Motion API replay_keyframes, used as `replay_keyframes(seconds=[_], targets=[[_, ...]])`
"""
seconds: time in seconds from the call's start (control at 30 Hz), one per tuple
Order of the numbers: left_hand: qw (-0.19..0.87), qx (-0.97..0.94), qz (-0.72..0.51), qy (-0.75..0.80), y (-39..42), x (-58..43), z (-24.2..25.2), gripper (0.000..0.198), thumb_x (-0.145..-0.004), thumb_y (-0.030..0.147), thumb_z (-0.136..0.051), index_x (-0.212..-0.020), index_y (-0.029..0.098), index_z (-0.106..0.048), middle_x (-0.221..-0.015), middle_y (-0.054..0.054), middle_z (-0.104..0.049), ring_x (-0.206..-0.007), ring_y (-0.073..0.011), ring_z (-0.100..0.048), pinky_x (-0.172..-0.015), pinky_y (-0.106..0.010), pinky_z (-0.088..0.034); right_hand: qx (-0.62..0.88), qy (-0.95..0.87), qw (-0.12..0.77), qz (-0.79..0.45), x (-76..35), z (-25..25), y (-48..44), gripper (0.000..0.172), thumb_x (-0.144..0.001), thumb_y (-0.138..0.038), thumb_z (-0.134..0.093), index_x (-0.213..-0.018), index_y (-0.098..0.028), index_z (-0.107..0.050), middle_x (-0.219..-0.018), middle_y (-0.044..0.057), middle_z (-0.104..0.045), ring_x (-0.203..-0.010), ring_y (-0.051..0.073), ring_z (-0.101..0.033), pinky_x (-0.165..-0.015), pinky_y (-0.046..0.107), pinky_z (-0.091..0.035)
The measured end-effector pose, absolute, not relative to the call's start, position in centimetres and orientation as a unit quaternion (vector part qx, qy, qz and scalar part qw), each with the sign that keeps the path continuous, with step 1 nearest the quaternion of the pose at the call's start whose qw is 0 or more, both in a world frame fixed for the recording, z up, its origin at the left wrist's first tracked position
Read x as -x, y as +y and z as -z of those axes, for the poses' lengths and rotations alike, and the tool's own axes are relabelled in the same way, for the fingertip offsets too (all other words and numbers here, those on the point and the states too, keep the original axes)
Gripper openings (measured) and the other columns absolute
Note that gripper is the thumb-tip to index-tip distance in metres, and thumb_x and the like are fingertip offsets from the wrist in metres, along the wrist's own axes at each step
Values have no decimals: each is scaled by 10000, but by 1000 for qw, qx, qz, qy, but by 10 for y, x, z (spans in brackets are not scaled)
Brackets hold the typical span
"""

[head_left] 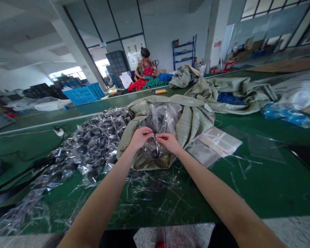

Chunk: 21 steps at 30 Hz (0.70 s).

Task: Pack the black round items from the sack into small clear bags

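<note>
My left hand (142, 137) and my right hand (168, 142) face each other over the mouth of an open woven sack (126, 137). Between them hangs a clear plastic bag (155, 141), its top edge pinched by the fingertips of both hands. A dark round item (155, 153) sits at the bottom of this bag; its exact kind cannot be made out. Crumpled clear plastic (165, 115) fills the sack behind my fingers. To the left lies a heap of bagged dark items (100, 137), spreading over the green table (196, 199).
Flat clear bags (219, 141) lie right of the sack. Thin plastic strips (150, 186) litter the near table. More sacks (237, 93) and a blue wrapped bundle (286, 115) lie at the right. Across the table, a person (146, 65) sits behind red, green and blue items (152, 81).
</note>
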<state>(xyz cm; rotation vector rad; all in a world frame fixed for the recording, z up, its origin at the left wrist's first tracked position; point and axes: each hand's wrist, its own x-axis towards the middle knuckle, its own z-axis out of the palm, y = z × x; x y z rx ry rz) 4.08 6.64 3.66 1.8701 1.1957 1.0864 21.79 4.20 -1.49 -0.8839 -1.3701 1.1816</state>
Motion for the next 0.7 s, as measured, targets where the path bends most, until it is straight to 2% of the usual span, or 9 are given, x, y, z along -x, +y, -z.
replay_keyframes(seconds=[0.07,0.17,0.23,0.3,0.43,0.7], targets=[[275,-740,-410,457,64,-41,-37,181,-718,290,-715,-841,177,-647,-790,-43,-713,-755,-194,-670,-770,-349,-515,364,-575,543,-492,-216,17,43,235,-735,-397,-702,-816,-179,-733,-788,33,-731,-729,170,-651,-733,311,-528],[89,-805,-384,444,53,-42,-42,86,-804,268,-655,-836,190,-671,-880,-56,-709,-866,-203,-645,-860,-382,-475,361,-569,554,-489,-213,21,45,253,-754,-424,-673,-790,-176,-711,-725,21,-706,-698,163,-636,-699,293,-531],[-33,-847,-331,415,44,-44,-45,106,-858,271,-611,-857,209,-697,-926,-55,-711,-934,-212,-615,-932,-416,-419,362,-574,556,-480,-212,22,46,257,-758,-431,-662,-779,-177,-700,-713,16,-695,-686,156,-625,-676,279,-527],[-103,-874,-277,385,36,-47,-47,158,-896,274,-567,-896,225,-718,-944,-54,-714,-961,-219,-591,-960,-437,-379,358,-592,554,-462,-212,22,46,250,-777,-424,-634,-766,-180,-689,-715,13,-686,-682,152,-614,-669,272,-520],[-157,-886,-239,366,31,-51,-49,214,-915,273,-527,-936,252,-739,-961,-67,-707,-991,-244,-556,-955,-459,-355,350,-633,555,-411,-213,20,42,209,-826,-355,-549,-783,-192,-673,-707,5,-661,-657,149,-590,-675,277,-499],[-158,-887,-220,373,34,-55,-49,219,-905,251,-523,-838,245,-731,-888,-74,-694,-976,-243,-542,-961,-458,-346,371,-677,560,-299,-214,15,36,188,-845,-266,-504,-841,-203,-682,-766,28,-669,-752,181,-602,-741,304,-479]])
